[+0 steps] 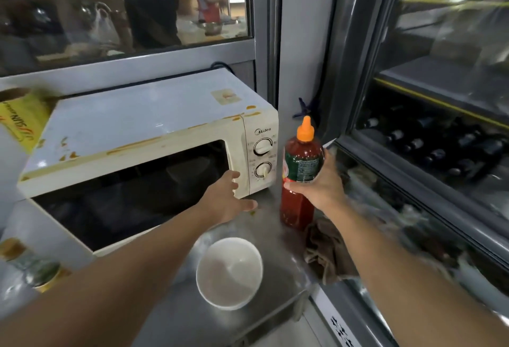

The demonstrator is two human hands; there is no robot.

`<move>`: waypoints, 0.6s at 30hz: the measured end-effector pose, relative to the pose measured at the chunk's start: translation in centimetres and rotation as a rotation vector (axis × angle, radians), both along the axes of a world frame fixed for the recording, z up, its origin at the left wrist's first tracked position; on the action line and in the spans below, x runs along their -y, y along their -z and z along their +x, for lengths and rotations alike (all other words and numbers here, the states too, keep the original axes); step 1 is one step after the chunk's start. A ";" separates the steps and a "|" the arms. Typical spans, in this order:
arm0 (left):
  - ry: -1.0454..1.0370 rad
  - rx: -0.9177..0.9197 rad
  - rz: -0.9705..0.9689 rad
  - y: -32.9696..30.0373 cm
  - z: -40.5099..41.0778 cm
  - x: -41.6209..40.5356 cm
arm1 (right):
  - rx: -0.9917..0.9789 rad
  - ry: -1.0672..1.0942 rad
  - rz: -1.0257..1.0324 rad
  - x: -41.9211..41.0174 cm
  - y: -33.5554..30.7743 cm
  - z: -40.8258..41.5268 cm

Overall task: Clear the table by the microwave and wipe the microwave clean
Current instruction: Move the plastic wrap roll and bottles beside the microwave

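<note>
**Plastic sauce bottle: grip and handling**

Red sauce bottle [300, 170] stands at the worktop [278, 272] edge, just right of the microwave [143, 153]. My right hand [319, 184] wraps its labelled waist; I judge it full, fairly heavy, squeezable, possibly slick. My left hand [228, 197] spreads open against the microwave door. The bottle base contact is hard to confirm; blur obscures the cloth [327, 250].

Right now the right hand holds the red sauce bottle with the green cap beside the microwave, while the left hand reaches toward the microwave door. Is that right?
Not quite: the cap is orange, not green; only the label is green. The head view shows the right hand in a grip on the red sauce bottle beside the microwave, while the left hand reaches toward the microwave door.
</note>
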State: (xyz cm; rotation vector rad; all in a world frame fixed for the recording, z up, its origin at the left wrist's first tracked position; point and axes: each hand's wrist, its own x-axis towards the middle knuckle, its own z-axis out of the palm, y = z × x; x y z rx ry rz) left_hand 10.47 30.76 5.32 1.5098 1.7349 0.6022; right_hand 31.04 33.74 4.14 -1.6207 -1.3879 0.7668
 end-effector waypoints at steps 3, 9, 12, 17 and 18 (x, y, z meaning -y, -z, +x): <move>0.003 -0.030 -0.001 0.6 -0.2 -0.2 | -0.033 0.047 0.033 -0.7 0.9 -0.4; -0.012 -0.031 -0.007 1.1 -1.0 0.1 | -0.044 0.126 0.094 -1.4 1.4 -1.3; -0.018 -0.035 -0.009 0.8 -1.7 0.7 | -0.056 0.149 0.119 -1.2 1.3 -1.5; -0.046 -0.035 -0.003 -0.1 -2.9 2.0 | -0.034 0.154 0.144 -0.3 0.8 -2.1; -0.055 -0.038 -0.004 -0.4 -3.1 2.3 | -0.031 0.148 0.142 -0.1 0.5 -2.2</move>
